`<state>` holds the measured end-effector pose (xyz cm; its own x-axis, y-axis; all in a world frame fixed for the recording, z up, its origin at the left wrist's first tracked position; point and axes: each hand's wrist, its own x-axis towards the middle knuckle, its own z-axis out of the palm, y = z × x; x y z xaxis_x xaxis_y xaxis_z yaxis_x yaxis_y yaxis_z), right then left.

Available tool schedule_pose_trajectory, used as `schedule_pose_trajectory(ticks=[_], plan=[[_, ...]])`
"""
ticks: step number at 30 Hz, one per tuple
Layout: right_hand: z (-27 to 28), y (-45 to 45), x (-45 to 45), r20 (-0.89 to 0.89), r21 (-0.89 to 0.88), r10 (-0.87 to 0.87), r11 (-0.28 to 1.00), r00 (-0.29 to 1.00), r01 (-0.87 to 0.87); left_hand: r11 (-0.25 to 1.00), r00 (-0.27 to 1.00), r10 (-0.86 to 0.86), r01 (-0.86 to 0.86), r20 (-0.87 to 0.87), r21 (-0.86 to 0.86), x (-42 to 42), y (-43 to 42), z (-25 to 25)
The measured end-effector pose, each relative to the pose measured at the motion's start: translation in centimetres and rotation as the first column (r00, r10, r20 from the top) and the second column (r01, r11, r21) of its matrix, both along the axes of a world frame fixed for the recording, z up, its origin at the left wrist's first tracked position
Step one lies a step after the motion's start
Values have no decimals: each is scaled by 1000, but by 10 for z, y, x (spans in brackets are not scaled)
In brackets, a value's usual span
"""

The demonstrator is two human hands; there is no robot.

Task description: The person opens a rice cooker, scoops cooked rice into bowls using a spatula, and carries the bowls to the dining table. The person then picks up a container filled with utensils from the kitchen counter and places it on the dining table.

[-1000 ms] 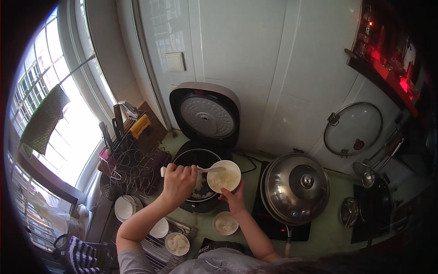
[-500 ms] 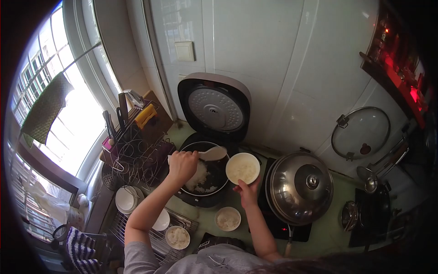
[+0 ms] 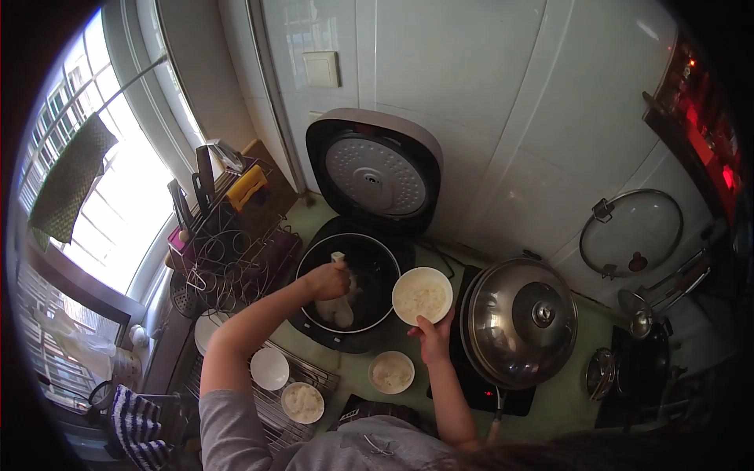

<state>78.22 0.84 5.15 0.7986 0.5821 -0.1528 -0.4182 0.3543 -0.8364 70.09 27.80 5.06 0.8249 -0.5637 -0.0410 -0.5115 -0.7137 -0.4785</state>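
Rice paddle (image 3: 338, 315) blade-down in rice cooker pot (image 3: 380, 271), below left hand (image 3: 327, 282), which is closed round its handle (image 3: 338, 257); right hand (image 3: 433, 336), partly curled, grips near side of rice bowl (image 3: 401, 317) beside pot

Daylight pours in through the barred window (image 3: 126, 184) on my left; ahead, the wall (image 3: 448, 94) rises pale and glossy behind the green counter (image 3: 561, 392).

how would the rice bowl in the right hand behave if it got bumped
The bowl is probably stiff, with an evenly round rim. It could tip if bumped, as only the right hand supports it. The rice would likely stay in under a light knock, since bare wall shows above it.
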Motion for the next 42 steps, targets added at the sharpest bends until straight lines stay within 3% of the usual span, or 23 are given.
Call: schedule_pose_trajectory(ticks=[3,5,6,8,9,11,12,14,15,17,18,20,22,25,28,31,34,37,39,40,41,42], plan=[[2,0,-4,-16,13,26,1000,1000,-26,991,986,131,-135,-105,-26,-11,2,15],[1,-1,-6,-2,-9,55,998,998,-55,946,893,297,-324,-338,-25,-14,-1,36],[1,-2,-7,2,-10,54,998,999,-54,946,895,295,-322,-334,-27,-16,2,36],[0,-2,-9,-18,-5,57,998,998,-57,792,742,441,-587,-505,-171,-25,13,36],[0,-2,-8,-12,-3,58,998,998,-58,791,744,443,-587,-500,-172,-29,14,40],[-1,-2,-10,-16,-4,77,997,997,-77,634,632,522,-737,-573,-236,-41,14,49],[-2,-2,-10,-12,2,76,997,997,-76,636,635,524,-735,-568,-234,-46,11,58],[-6,-1,-11,-40,-26,89,996,995,-90,441,651,550,-758,-522,-481,-55,2,80],[-7,0,-11,-35,-20,83,996,996,-84,449,657,550,-753,-516,-481,-57,-5,93],[-9,5,-15,-58,-21,125,992,990,-126,211,714,572,-604,-404,-768,-60,-29,115],[-6,7,-19,-54,-19,124,992,991,-125,214,716,572,-601,-400,-770,-60,-45,124],[1,13,-28,-82,16,182,983,980,-181,553,678,717,-413,160,-724,-56,-81,131],[9,16,-37,-78,32,197,980,977,-195,780,670,601,-374,435,-501,-58,-103,126],[18,17,-42,-44,64,228,972,973,-225,830,651,546,-334,527,-447,-63,-111,127],[18,15,-45,-68,76,270,961,960,-265,749,546,656,-386,521,-539,-75,-111,139],[14,15,-48,-138,114,279,958,950,-264,534,512,790,-307,337,-787,-94,-110,130],[5,11,-46,-150,137,254,962,955,-235,155,480,876,-368,-44,-917,-137,-118,109],[8,6,-43,-113,124,192,976,975,-178,-156,350,866,-488,-356,-859,-203,-123,75],[15,4,-41,-110,110,174,981,979,-162,-392,173,802,-570,-572,-722,-255,-121,38],[19,4,-40,-93,104,169,982,981,-159,-535,42,747,-555,-663,-637,-278,-120,25],[21,5,-39,-89,103,180,980,980,-171,-715,-66,639,-417,-767,-560,-298,-117,16],[22,6,-38,-74,90,169,983,983,-162,-760,-123,635,-275,-763,-588,-318,-112,0]])
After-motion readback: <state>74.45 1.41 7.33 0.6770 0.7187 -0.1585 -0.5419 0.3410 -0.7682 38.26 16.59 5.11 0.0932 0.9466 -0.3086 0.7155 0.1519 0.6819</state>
